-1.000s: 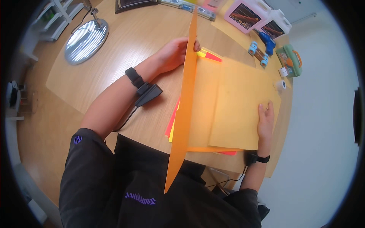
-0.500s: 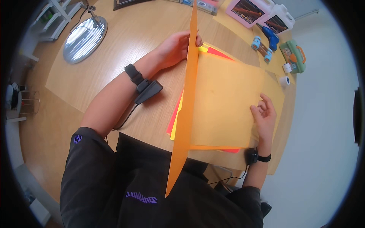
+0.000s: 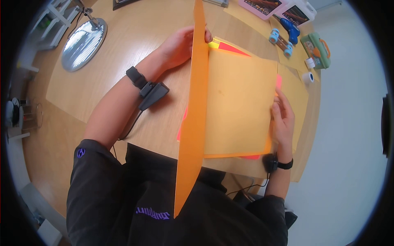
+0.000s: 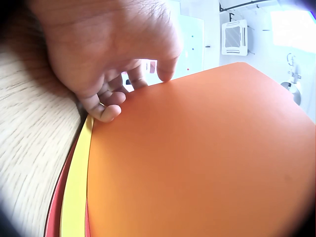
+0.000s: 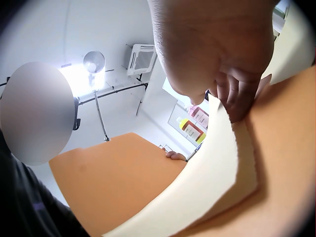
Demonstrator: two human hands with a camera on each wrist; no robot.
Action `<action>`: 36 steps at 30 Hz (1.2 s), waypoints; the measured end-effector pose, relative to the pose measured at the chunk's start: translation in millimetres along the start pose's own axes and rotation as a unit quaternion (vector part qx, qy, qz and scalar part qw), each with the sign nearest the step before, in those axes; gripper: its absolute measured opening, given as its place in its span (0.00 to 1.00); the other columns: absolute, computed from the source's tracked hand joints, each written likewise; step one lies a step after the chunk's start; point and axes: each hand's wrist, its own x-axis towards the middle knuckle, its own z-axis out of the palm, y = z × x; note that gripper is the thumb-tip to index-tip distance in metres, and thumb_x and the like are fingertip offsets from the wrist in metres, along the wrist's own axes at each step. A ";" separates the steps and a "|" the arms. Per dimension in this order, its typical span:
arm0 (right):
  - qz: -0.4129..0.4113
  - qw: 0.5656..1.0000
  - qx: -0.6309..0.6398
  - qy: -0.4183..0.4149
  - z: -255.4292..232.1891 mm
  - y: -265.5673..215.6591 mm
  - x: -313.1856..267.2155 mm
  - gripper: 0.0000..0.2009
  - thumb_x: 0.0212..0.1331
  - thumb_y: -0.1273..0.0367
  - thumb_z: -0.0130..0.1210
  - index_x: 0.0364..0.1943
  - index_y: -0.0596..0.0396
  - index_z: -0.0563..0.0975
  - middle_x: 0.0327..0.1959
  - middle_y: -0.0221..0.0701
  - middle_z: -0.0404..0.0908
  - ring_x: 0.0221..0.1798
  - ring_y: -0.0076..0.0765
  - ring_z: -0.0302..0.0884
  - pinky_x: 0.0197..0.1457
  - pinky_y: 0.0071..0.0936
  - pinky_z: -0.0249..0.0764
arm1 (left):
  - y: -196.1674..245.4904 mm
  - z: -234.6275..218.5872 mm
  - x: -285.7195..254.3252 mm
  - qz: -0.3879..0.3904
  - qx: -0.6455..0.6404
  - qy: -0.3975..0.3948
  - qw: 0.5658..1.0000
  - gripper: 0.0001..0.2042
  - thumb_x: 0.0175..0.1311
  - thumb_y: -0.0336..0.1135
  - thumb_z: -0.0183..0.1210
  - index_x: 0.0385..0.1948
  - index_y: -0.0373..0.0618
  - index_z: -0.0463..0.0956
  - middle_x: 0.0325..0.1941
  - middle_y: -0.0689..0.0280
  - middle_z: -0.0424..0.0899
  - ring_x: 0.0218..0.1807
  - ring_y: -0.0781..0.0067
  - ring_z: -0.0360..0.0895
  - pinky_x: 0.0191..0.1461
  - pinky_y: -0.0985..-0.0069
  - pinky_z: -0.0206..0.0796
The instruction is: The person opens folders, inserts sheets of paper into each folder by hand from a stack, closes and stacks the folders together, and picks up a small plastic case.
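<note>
An orange folder (image 3: 192, 119) lies spread on the desk with its left cover standing upright. My left hand (image 3: 175, 48) grips that cover by its far end, fingertips curled over the edge in the left wrist view (image 4: 116, 44). Tan paper (image 3: 242, 102) lies on the folder's right side, its left edge close to the fold. At the paper's right edge is my right hand (image 3: 284, 123); in the right wrist view the lifted cream edge (image 5: 217, 163) runs between its thumb and fingers. Red and yellow sheets (image 3: 232, 49) peek out from beneath the folder.
More tan paper (image 3: 296, 92) lies to the right. Beyond it are small white rolls (image 3: 308, 77), a green case (image 3: 316, 51), a toy skateboard (image 3: 281, 43), a blue power tool (image 3: 292, 30) and pink jugs (image 3: 262, 6). A round lamp base (image 3: 84, 45) stands at left.
The tan paper has slid left over the folder, up to the fold. My right hand first lay flat on it, then drew back and now holds its right edge. The left hand keeps the cover upright.
</note>
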 end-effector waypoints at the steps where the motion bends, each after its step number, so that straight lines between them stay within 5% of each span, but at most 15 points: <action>1: 0.008 1.000 0.004 -0.004 0.5 -0.2 -0.8 0.23 0.73 0.72 0.51 0.70 0.58 0.68 0.48 0.28 0.75 0.49 0.20 0.72 0.58 0.21 0.69 | 2.8 5.7 -1.6 -0.002 0.000 -0.001 1.000 0.17 0.77 0.48 0.42 0.35 0.48 0.75 0.39 0.73 0.76 0.43 0.80 0.72 0.52 0.78 0.64; 5: -0.006 0.994 -0.106 -0.006 -1.2 -12.0 -1.8 0.25 0.72 0.68 0.54 0.71 0.55 0.67 0.51 0.30 0.76 0.49 0.21 0.72 0.58 0.22 0.69 | 3.9 10.7 -2.3 -0.016 -0.022 0.038 0.999 0.18 0.77 0.48 0.42 0.35 0.47 0.75 0.38 0.72 0.76 0.41 0.79 0.72 0.50 0.79 0.65; 11: 0.015 0.948 -0.276 0.159 -45.7 -6.7 11.0 0.29 0.67 0.60 0.60 0.68 0.58 0.69 0.58 0.39 0.78 0.55 0.35 0.75 0.58 0.31 0.72 | -24.8 -3.5 26.4 -0.021 -0.073 0.006 0.997 0.15 0.77 0.47 0.44 0.37 0.47 0.73 0.38 0.70 0.76 0.44 0.77 0.72 0.50 0.79 0.67; 13: -0.019 0.851 -0.493 0.181 -75.0 18.7 13.5 0.32 0.64 0.56 0.62 0.66 0.62 0.69 0.60 0.45 0.77 0.61 0.50 0.74 0.58 0.42 0.74 | -32.1 -9.6 32.1 -0.008 -0.075 -0.004 0.997 0.14 0.77 0.46 0.46 0.38 0.47 0.73 0.38 0.70 0.76 0.45 0.76 0.71 0.50 0.79 0.67; 16: 0.012 0.810 -0.569 0.137 -101.3 41.6 11.7 0.37 0.61 0.50 0.64 0.64 0.68 0.69 0.58 0.51 0.78 0.62 0.59 0.73 0.59 0.48 0.74 | -35.6 -28.3 25.6 0.010 -0.069 -0.005 0.998 0.11 0.77 0.45 0.48 0.40 0.48 0.72 0.38 0.69 0.76 0.46 0.75 0.71 0.51 0.78 0.68; 17: 0.013 0.811 -0.569 0.137 -101.8 38.9 13.0 0.37 0.61 0.50 0.64 0.64 0.68 0.69 0.58 0.51 0.78 0.62 0.59 0.73 0.59 0.48 0.74 | -36.7 -34.8 21.7 0.016 -0.068 -0.004 0.998 0.11 0.77 0.44 0.48 0.40 0.48 0.71 0.38 0.69 0.76 0.47 0.75 0.71 0.51 0.78 0.69; 19: 0.147 0.869 -0.464 0.088 -103.1 27.7 15.3 0.40 0.59 0.47 0.64 0.62 0.72 0.68 0.54 0.56 0.80 0.59 0.60 0.77 0.61 0.44 0.74 | -38.2 -39.8 16.7 0.022 -0.068 -0.004 0.997 0.10 0.77 0.44 0.49 0.41 0.49 0.71 0.38 0.69 0.76 0.47 0.74 0.71 0.51 0.78 0.69; 29: 0.169 0.839 -0.499 0.137 -99.3 25.0 12.5 0.43 0.57 0.46 0.65 0.64 0.73 0.68 0.57 0.60 0.78 0.61 0.58 0.78 0.62 0.40 0.74 | -29.1 -30.1 12.1 0.037 -0.061 0.003 0.997 0.10 0.76 0.44 0.51 0.41 0.48 0.73 0.38 0.67 0.78 0.49 0.71 0.72 0.56 0.76 0.68; 34: 0.168 0.874 -0.418 0.183 -97.3 23.5 12.5 0.42 0.52 0.53 0.72 0.67 0.65 0.68 0.64 0.54 0.75 0.67 0.53 0.74 0.67 0.40 0.71 | -32.1 -36.3 13.5 0.040 -0.045 -0.013 0.998 0.10 0.76 0.44 0.51 0.40 0.48 0.73 0.38 0.67 0.78 0.49 0.71 0.72 0.55 0.77 0.69; 36: 0.159 0.874 -0.418 0.189 -100.9 28.5 12.7 0.42 0.50 0.55 0.73 0.67 0.64 0.69 0.63 0.53 0.76 0.66 0.52 0.75 0.65 0.39 0.72 | -27.4 -26.1 10.2 0.020 -0.062 0.037 0.997 0.10 0.76 0.44 0.51 0.42 0.48 0.73 0.37 0.68 0.78 0.48 0.72 0.72 0.54 0.77 0.69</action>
